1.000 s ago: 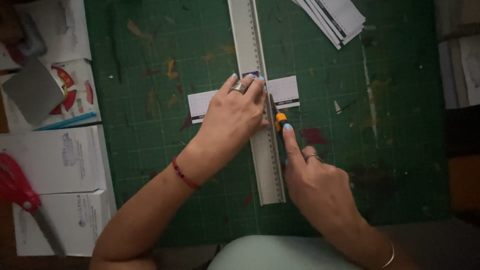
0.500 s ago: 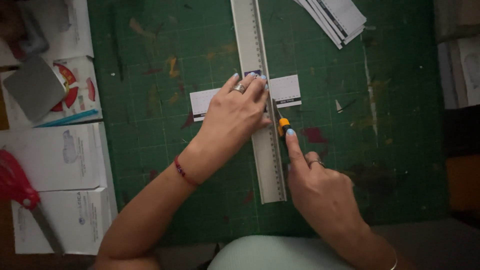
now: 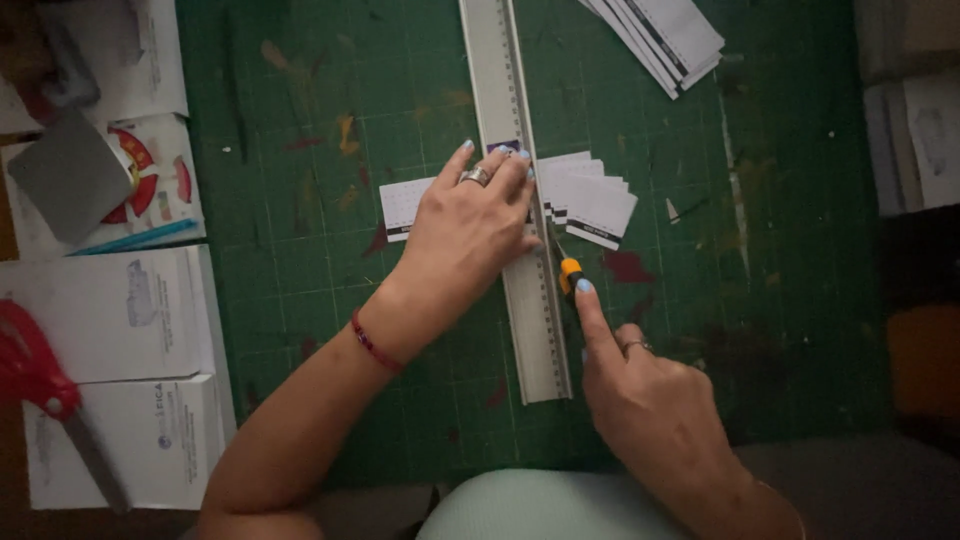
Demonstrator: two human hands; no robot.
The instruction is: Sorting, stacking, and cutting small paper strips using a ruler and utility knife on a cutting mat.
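Observation:
My left hand [image 3: 468, 238] presses flat on a long metal ruler [image 3: 522, 330] and on a stack of white paper cards [image 3: 405, 205] lying across a green cutting mat [image 3: 300, 300]. The cut card pieces [image 3: 592, 203] have fanned out to the right of the ruler. My right hand [image 3: 650, 400] grips a small orange craft knife [image 3: 569, 272], index finger stretched along its top, its blade against the ruler's right edge just below the cards.
More white strips with dark bands [image 3: 665, 35] lie at the mat's top right. At the left are printed sheets [image 3: 110, 315], a grey card [image 3: 68, 175] and red-handled scissors [image 3: 45, 390]. Paper stacks [image 3: 915, 130] sit at the right edge.
The knife has travelled down along the ruler toward me, past the cards. The cut pieces right of the ruler have slipped apart and fanned out. My left hand stayed pressing.

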